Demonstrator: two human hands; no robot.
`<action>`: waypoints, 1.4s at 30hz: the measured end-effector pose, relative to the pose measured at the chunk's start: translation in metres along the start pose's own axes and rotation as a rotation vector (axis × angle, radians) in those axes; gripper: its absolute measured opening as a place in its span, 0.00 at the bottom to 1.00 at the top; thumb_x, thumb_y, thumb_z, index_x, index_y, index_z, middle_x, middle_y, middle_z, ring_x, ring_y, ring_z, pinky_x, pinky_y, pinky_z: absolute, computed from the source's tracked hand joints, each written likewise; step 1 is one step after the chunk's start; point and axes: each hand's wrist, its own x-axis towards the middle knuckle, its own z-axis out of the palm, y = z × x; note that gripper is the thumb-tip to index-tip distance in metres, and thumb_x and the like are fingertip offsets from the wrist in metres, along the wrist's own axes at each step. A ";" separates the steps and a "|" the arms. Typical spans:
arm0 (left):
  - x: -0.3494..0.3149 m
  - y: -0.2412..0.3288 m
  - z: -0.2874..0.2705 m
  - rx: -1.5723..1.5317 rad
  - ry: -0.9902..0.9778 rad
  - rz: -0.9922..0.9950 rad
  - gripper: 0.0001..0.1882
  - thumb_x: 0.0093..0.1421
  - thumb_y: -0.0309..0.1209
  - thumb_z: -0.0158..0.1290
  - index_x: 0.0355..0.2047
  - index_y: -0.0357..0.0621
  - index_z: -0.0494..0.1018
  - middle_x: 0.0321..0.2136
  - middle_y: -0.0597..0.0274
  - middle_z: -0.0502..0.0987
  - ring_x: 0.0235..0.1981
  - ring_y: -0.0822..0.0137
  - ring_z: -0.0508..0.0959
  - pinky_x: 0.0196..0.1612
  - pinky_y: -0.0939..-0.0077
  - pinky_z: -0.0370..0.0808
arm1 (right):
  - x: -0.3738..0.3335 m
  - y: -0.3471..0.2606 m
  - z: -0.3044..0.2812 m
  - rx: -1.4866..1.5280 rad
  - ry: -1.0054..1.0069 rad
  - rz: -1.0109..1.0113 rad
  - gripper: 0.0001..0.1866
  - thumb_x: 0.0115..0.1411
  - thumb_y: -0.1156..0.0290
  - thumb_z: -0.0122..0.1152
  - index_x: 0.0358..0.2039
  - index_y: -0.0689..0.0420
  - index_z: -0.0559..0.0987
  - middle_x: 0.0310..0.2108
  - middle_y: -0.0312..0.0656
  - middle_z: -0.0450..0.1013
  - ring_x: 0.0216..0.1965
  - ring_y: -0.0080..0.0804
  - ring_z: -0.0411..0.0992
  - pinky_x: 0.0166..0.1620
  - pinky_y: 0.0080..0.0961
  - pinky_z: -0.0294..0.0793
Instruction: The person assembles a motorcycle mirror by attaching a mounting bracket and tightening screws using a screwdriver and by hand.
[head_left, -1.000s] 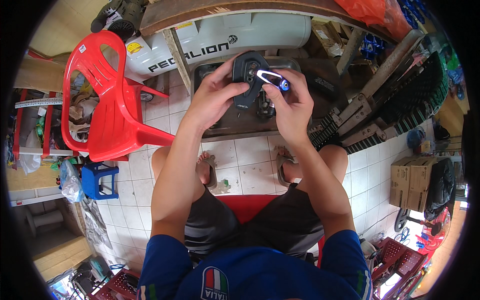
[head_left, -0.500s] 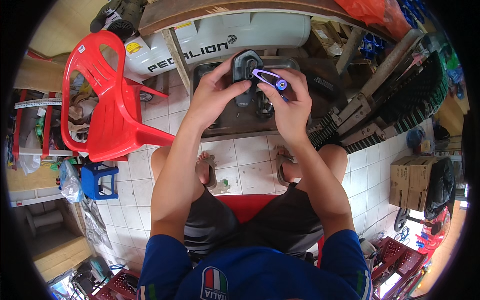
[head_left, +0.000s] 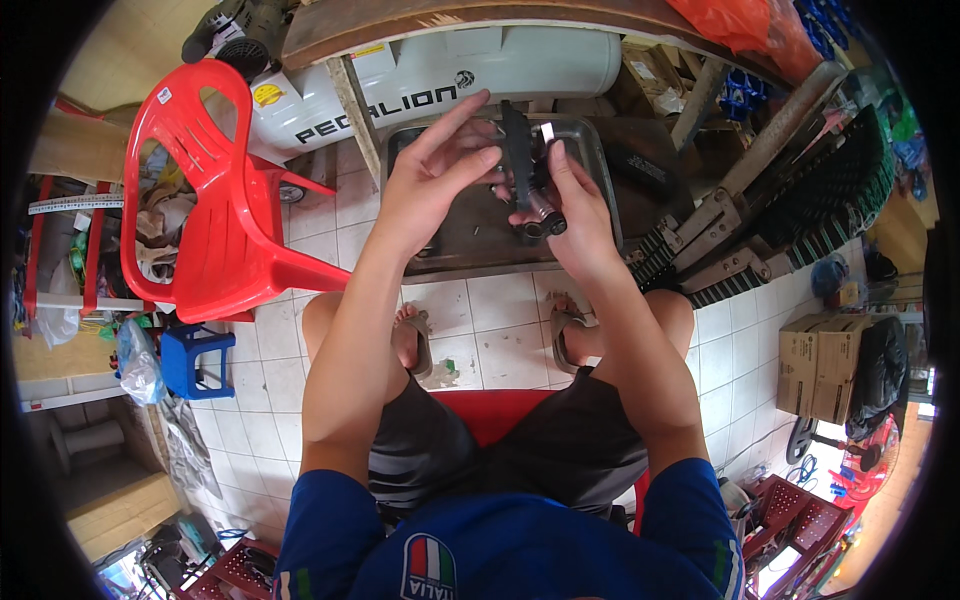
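1. The floor [head_left: 500,325] is covered with white square tiles, and a dirty mark is seen between the two sandals [head_left: 424,345].
2. A dark metal tray [head_left: 500,266] is set in front of the knees. Its middle is partly blocked by the hands.
3. Behind it a wooden desk [head_left: 560,14] is seen, with a big white tank [head_left: 545,80] tucked under it and an orange plastic bag [head_left: 745,30] laid on its right end.
4. A red plastic chair [head_left: 212,240] is placed left of the tray, near a small blue stool [head_left: 198,362].
5. Beside the tray's right side, space is taken up by long metal bars [head_left: 735,200]. Farther right, cardboard boxes [head_left: 820,365] are stood by a black plastic bag [head_left: 882,370].
6. A flat black part [head_left: 518,150] is held edge-on over the tray, gripped by the right hand [head_left: 582,205].
7. The left hand [head_left: 445,175] is held loosely spread beside it; whether it is touched cannot be told.
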 end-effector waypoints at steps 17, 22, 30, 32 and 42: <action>0.003 -0.005 0.000 0.345 0.191 0.046 0.23 0.62 0.35 0.61 0.53 0.35 0.73 0.44 0.58 0.79 0.48 0.70 0.77 0.53 0.75 0.71 | 0.010 0.025 -0.030 0.588 -0.369 0.365 0.23 0.67 0.59 0.47 0.55 0.63 0.72 0.47 0.55 0.76 0.43 0.52 0.78 0.36 0.31 0.81; 0.003 0.001 -0.002 0.293 0.232 -0.088 0.17 0.63 0.37 0.59 0.46 0.37 0.76 0.37 0.63 0.80 0.40 0.71 0.78 0.52 0.73 0.72 | 0.010 0.026 -0.028 0.497 -0.320 0.377 0.23 0.68 0.56 0.48 0.53 0.62 0.73 0.46 0.53 0.76 0.42 0.50 0.78 0.36 0.29 0.80; 0.003 0.000 -0.010 0.039 0.178 -0.208 0.20 0.62 0.41 0.60 0.48 0.39 0.76 0.38 0.61 0.80 0.42 0.69 0.80 0.51 0.74 0.74 | 0.006 0.015 -0.020 0.429 -0.305 0.346 0.23 0.70 0.52 0.47 0.50 0.60 0.74 0.43 0.50 0.77 0.41 0.45 0.79 0.34 0.27 0.79; 0.003 -0.001 -0.009 0.040 0.189 -0.184 0.21 0.63 0.41 0.60 0.49 0.39 0.75 0.39 0.61 0.80 0.43 0.69 0.79 0.51 0.74 0.74 | 0.005 0.013 -0.020 0.407 -0.265 0.340 0.23 0.70 0.52 0.47 0.50 0.60 0.74 0.43 0.50 0.77 0.41 0.45 0.79 0.33 0.27 0.79; 0.000 0.004 0.002 0.257 0.221 -0.154 0.30 0.62 0.45 0.60 0.57 0.36 0.71 0.51 0.57 0.77 0.51 0.68 0.76 0.54 0.73 0.72 | 0.004 0.006 -0.001 -0.140 0.175 0.001 0.21 0.66 0.52 0.58 0.46 0.59 0.77 0.32 0.36 0.75 0.30 0.24 0.76 0.30 0.21 0.76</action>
